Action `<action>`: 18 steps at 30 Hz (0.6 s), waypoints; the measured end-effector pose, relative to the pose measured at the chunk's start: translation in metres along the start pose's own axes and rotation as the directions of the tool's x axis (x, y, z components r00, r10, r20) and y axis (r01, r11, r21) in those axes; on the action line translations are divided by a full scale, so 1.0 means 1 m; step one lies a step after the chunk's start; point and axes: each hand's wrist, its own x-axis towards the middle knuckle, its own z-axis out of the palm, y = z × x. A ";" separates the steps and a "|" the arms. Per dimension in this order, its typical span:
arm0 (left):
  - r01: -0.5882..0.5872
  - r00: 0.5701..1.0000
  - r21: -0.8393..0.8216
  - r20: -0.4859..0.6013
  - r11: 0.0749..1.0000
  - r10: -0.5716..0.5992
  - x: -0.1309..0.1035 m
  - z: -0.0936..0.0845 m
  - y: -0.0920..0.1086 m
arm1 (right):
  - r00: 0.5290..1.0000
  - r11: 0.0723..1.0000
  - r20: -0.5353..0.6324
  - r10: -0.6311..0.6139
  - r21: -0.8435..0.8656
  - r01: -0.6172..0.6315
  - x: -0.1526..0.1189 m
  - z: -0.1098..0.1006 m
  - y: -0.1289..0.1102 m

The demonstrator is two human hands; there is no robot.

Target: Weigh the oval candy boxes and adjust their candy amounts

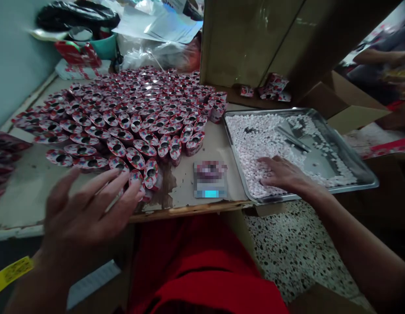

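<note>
The metal tray [359, 165] holds small white pieces [246, 159], thickest at left.

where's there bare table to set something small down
Pale tabletop shows bare between the red patterned oval packets and the rectangular metal tray, behind the small grey device, and along the front, left of the left hand. Packets crowd the back left.

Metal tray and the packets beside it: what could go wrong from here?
The left hand, spread over the near rows of packets, might tip some over. The right hand, fingers among the white pieces, could push some over the rim of the metal tray. The tray seems to overhang the table edge, so pressing hard there might tilt it.
</note>
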 end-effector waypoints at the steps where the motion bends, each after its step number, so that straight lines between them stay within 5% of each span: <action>1: -0.109 0.994 0.085 -0.001 0.990 0.110 0.008 0.008 0.009 | 1.000 1.000 -0.020 -0.022 -0.012 0.022 0.006 0.002 -0.001; 3: -0.259 0.966 0.177 0.034 0.950 0.257 0.024 0.018 0.020 | 0.999 0.999 -0.013 -0.038 -0.014 0.038 0.019 0.000 -0.005; 6: -0.267 0.963 0.128 0.062 0.955 0.261 0.039 0.028 0.031 | 0.999 0.991 0.040 -0.018 0.131 0.012 0.032 -0.009 0.002; 9: -0.058 0.998 -0.132 -0.018 0.990 0.056 0.041 0.046 0.052 | 0.999 0.915 -0.031 0.043 0.404 -0.027 0.032 -0.013 0.019; 12: 0.198 0.979 -0.445 0.052 0.873 -0.196 0.036 0.078 0.076 | 0.987 0.794 -0.085 0.134 0.605 -0.056 0.024 -0.011 0.030; 15: 0.315 0.949 -0.594 0.176 0.740 -0.262 0.035 0.114 0.086 | 0.974 0.663 -0.040 0.225 0.739 -0.123 0.017 -0.008 0.030; 18: 0.349 0.937 -0.599 0.229 0.721 -0.263 0.038 0.139 0.084 | 0.958 0.483 -0.026 0.287 0.867 -0.121 0.014 -0.006 0.028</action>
